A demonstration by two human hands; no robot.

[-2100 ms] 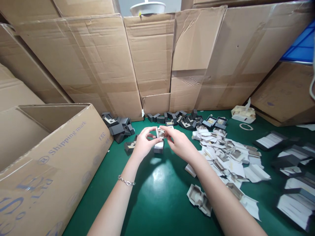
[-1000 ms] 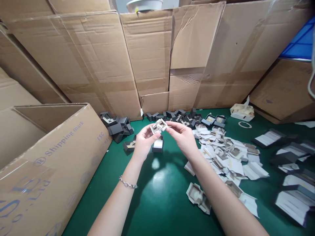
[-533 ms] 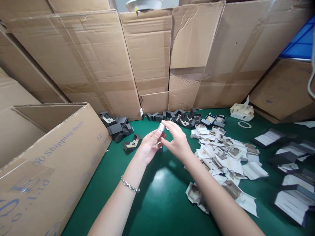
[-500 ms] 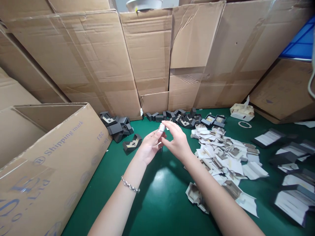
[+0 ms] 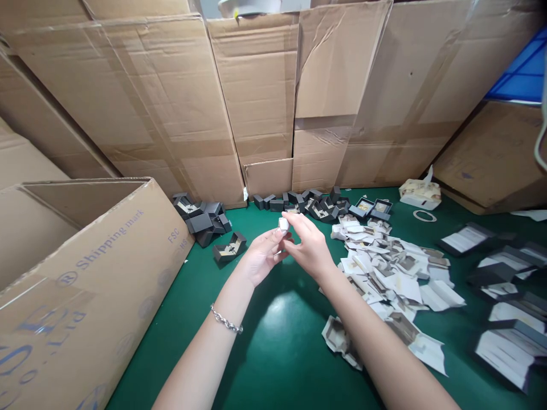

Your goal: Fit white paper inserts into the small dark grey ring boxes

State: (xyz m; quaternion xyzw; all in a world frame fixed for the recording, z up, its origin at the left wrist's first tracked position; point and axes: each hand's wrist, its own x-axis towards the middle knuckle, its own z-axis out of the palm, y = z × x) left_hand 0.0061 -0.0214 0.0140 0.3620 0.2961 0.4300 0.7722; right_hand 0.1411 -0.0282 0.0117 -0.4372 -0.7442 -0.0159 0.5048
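Observation:
A small white piece point(image 5: 283, 224), too small to name for sure, is pinched between the fingertips of my left hand point(image 5: 264, 254). My right hand point(image 5: 310, 244) is beside it with bent fingers, its index fingertip at the top of the piece; whether the thumb grips it too is hidden. Both hands are held over the middle of the green table point(image 5: 273, 353). To the left of my left hand lies an opened black jewelry box point(image 5: 229, 248) with a pale insert. A heap of white paper and grey insert scraps point(image 5: 388, 262) spreads to the right of my right hand.
A large open carton point(image 5: 123, 273) stands at the left. Black boxes point(image 5: 207, 219) are piled beside it, and several more point(image 5: 318, 205) line the back cardboard wall point(image 5: 265, 97). At the right are a tissue pack point(image 5: 420, 195), a white ring point(image 5: 424, 216) and larger black cases point(image 5: 504, 347).
The white piece has turned slightly in my fingertips and shows a squarer face. My right hand has shifted a little; the things on the table have not moved.

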